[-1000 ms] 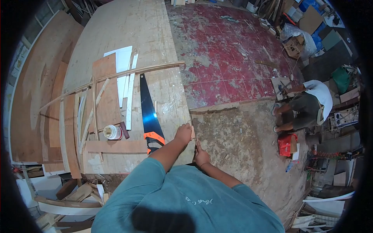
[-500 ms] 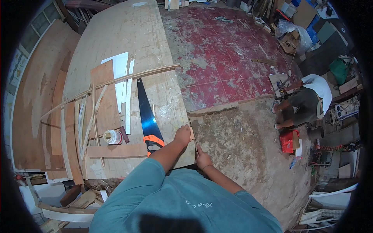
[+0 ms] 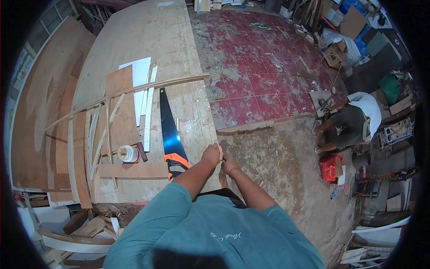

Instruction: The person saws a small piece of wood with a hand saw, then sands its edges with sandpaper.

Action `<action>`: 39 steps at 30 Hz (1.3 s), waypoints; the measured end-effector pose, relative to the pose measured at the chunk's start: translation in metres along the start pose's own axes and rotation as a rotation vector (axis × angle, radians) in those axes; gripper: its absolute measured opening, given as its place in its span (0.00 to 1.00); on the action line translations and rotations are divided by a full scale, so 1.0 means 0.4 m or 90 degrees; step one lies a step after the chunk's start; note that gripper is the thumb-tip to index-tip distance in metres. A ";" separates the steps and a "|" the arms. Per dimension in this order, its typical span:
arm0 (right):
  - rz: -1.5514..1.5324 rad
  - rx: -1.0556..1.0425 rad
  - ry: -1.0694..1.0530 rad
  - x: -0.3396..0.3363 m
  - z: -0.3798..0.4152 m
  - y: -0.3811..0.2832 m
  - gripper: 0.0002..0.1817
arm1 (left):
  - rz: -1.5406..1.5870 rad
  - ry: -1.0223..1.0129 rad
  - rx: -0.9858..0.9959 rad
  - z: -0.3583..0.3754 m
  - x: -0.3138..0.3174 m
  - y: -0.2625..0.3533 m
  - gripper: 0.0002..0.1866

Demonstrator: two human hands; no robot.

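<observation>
The left hand (image 3: 211, 155) grips a small wood piece (image 3: 220, 152) at the right-hand edge of the worktable (image 3: 134, 27). The right hand (image 3: 230, 166) is just outside that edge, at the left hand's 4 o'clock, fingers curled closed; what they hold cannot be told. From the left hand, the saw (image 3: 169, 127) lies at 10 o'clock and the jar (image 3: 128, 154) at 9. Open floor (image 3: 282, 179) spreads from 2 to 4 o'clock, towards a crouching person (image 3: 351, 122).
</observation>
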State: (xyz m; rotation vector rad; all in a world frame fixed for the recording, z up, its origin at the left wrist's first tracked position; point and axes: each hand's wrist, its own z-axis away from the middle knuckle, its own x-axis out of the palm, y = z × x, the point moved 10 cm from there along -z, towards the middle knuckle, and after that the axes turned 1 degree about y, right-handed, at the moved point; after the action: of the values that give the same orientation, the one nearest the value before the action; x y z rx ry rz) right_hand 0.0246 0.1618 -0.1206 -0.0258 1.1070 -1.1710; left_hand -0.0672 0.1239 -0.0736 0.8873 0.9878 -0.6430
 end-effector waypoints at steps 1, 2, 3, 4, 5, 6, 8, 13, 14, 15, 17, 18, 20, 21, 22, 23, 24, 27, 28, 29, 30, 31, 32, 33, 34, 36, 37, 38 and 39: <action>0.016 0.008 -0.023 0.015 -0.017 -0.003 0.21 | -0.001 -0.001 -0.004 0.005 0.011 -0.002 0.30; 0.013 0.005 -0.021 0.024 -0.008 -0.002 0.21 | -0.014 0.005 0.001 -0.001 0.011 -0.001 0.30; 0.010 0.029 -0.010 0.010 0.045 -0.005 0.21 | -0.025 0.009 0.009 -0.005 0.012 0.002 0.30; 0.010 0.052 0.004 -0.021 0.095 -0.014 0.22 | -0.026 0.014 0.012 -0.011 -0.002 0.004 0.30; 0.034 0.081 -0.019 -0.047 0.158 -0.036 0.22 | -0.046 -0.021 0.011 -0.005 -0.001 0.012 0.29; 0.038 0.081 -0.017 -0.043 0.155 -0.029 0.22 | -0.065 -0.055 0.009 -0.005 0.008 0.014 0.29; 0.001 0.073 0.001 -0.014 0.149 -0.005 0.21 | -0.055 -0.048 0.005 -0.002 0.007 0.016 0.29; 0.001 0.071 -0.045 0.031 0.078 0.046 0.23 | 0.030 -0.014 -0.041 0.006 0.024 -0.016 0.18; 0.002 0.077 -0.041 0.026 0.105 0.065 0.23 | 0.007 -0.007 -0.020 -0.004 0.027 -0.017 0.24; -0.017 0.101 -0.005 0.019 0.153 0.098 0.24 | -0.013 0.000 0.000 -0.010 0.029 -0.009 0.31; -0.038 0.173 0.000 -0.039 0.224 0.077 0.27 | -0.010 -0.006 0.003 -0.009 0.007 0.000 0.30; -0.036 0.172 -0.001 -0.035 0.223 0.074 0.27 | -0.013 -0.017 0.002 -0.003 0.010 0.000 0.30; -0.056 0.044 0.041 -0.045 0.212 0.022 0.26 | -0.008 -0.010 0.001 0.003 0.004 0.001 0.30; -0.057 0.043 0.042 -0.046 0.202 0.017 0.26 | -0.005 -0.004 0.002 0.003 0.005 0.001 0.30; -0.041 0.035 0.016 -0.039 0.183 0.007 0.27 | -0.007 -0.005 0.002 0.005 0.009 -0.001 0.30; -0.024 0.027 -0.009 -0.034 0.169 -0.002 0.28 | -0.018 0.003 0.009 0.004 0.009 -0.001 0.31; -0.025 0.027 -0.007 -0.048 0.168 -0.013 0.28 | -0.027 0.011 0.016 0.004 0.000 0.005 0.31; 0.002 0.008 -0.023 -0.078 0.170 -0.042 0.25 | 0.000 -0.010 -0.012 0.004 -0.001 0.002 0.22; 0.000 -0.005 -0.019 -0.083 0.169 -0.050 0.24 | 0.000 -0.010 -0.011 0.004 -0.002 0.003 0.22; -0.001 -0.019 -0.014 -0.088 0.168 -0.059 0.22 | -0.008 -0.021 -0.013 0.003 0.001 0.003 0.22; -0.002 -0.018 -0.013 -0.087 0.156 -0.059 0.22 | -0.016 -0.030 -0.014 0.000 0.004 0.002 0.22; -0.009 -0.035 -0.018 -0.075 0.131 -0.058 0.21 | -0.016 -0.030 -0.014 0.002 -0.007 0.005 0.22; -0.016 -0.052 -0.023 -0.062 0.108 -0.058 0.20 | -0.013 -0.033 -0.011 0.007 -0.015 0.008 0.22; -0.014 -0.053 -0.024 -0.050 0.077 -0.043 0.20 | -0.009 -0.035 -0.009 0.011 -0.020 0.013 0.22; -0.018 -0.047 -0.025 -0.043 0.047 -0.031 0.19 | -0.006 -0.034 -0.011 0.010 -0.017 0.011 0.22; -0.020 -0.044 -0.029 -0.038 0.030 -0.016 0.19 | 0.014 -0.030 -0.015 0.007 -0.005 0.004 0.22; 0.008 -0.030 -0.038 -0.036 0.034 -0.014 0.18 | 0.014 -0.028 -0.018 0.006 0.005 -0.002 0.22; 0.035 -0.017 -0.048 -0.034 0.035 -0.014 0.18 | 0.013 -0.013 -0.010 0.005 0.009 -0.003 0.26; 0.035 -0.021 -0.048 -0.038 0.036 -0.029 0.18 | 0.011 0.003 -0.001 0.002 -0.003 -0.001 0.29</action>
State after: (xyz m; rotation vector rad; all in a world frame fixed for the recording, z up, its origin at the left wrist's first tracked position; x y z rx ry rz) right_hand 0.0268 0.1606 -0.0968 -0.0647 1.0539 -1.0941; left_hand -0.0678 0.1230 -0.0723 0.8951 0.9833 -0.6255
